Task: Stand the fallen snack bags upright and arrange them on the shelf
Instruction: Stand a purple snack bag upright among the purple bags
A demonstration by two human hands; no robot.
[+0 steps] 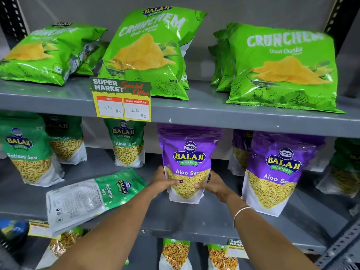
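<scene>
Purple, glossy Aloo Sev pouch (188, 162) stands mid-frame on the grey metal shelf (194, 221), clasped low by the left hand (162, 182) and right hand (213, 185), fingers wrapped around its sides. Best to press its flat base square before letting go; a green Ratlami Sev pouch (91, 195) lies fallen at lower left.
</scene>
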